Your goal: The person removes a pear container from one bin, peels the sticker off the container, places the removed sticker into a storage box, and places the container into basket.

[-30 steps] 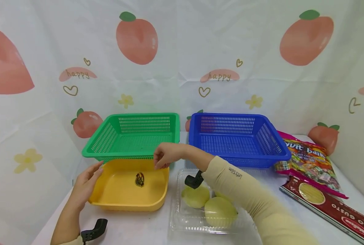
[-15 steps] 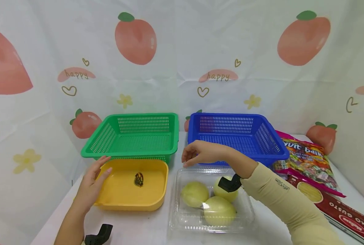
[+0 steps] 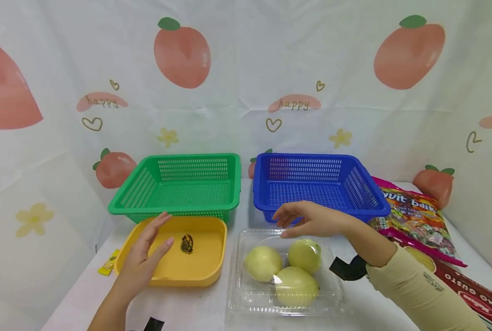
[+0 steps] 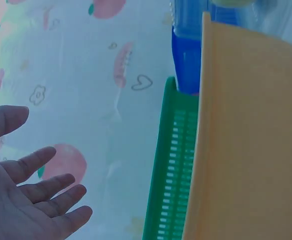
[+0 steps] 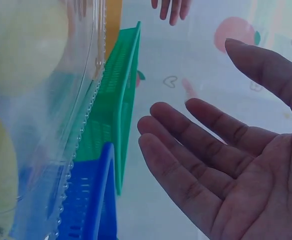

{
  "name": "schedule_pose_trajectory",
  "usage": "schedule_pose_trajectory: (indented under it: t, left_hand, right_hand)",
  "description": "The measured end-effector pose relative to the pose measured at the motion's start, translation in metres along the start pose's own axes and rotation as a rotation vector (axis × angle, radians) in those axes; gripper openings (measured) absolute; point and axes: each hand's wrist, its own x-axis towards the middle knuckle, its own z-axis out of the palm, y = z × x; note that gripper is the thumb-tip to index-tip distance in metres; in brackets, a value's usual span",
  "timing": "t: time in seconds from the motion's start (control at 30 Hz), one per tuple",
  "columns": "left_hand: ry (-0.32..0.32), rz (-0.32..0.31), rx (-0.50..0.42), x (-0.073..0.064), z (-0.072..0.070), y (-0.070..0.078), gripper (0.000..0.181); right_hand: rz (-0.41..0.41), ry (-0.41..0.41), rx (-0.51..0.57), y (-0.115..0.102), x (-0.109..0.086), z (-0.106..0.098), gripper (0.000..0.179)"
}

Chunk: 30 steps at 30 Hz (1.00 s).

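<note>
- My left hand, spread, is over the shallow yellow plastic tray.
- My right hand, loosely spread, is above the clear rectangular plastic box.
- Round pale-green fruits inside — probably heavy, the box flexible; I'd support it underneath.

Left hand: raised, fingers extended and spread apart, loose, pointing forward.
Left thumb: held well away from the fingers.
Left arm: comes up from the lower edge, bare forearm slanting forward and to the right.
Right hand: lifted, palm tipped down, fingers relaxed and pointing left; overlapped from the head view, their exact bend is hard to judge there.
Right thumb: extended, apart from the fingers.
Right wrist: bare.
Right sleeve: cream, covering the forearm, which slants in from the lower right.
Both hands: well apart.
</note>
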Motion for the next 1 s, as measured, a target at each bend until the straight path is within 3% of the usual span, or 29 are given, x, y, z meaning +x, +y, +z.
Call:
schedule_pose_trajectory:
  t: [0.13, 0.57, 0.8, 1.0]
  left_hand:
    - [-0.006, 0.012, -0.011, -0.002, 0.008, 0.006, 0.045]
    - [-0.054, -0.043, -0.057, -0.005, 0.029, 0.017, 0.049]
    - [-0.087, 0.001, -0.057, -0.008, 0.047, 0.014, 0.051]
    - [-0.113, 0.008, -0.113, -0.012, 0.060, 0.017, 0.052]
  right_hand:
    - [-0.004, 0.021, 0.036, 0.002, -0.017, 0.004, 0.039]
    - [0.008, 0.198, -0.042, 0.015, -0.061, 0.023, 0.055]
    - [0.059, 0.258, -0.050, 0.023, -0.079, 0.034, 0.062]
    - [0.102, 0.314, -0.045, 0.030, -0.092, 0.047, 0.069]
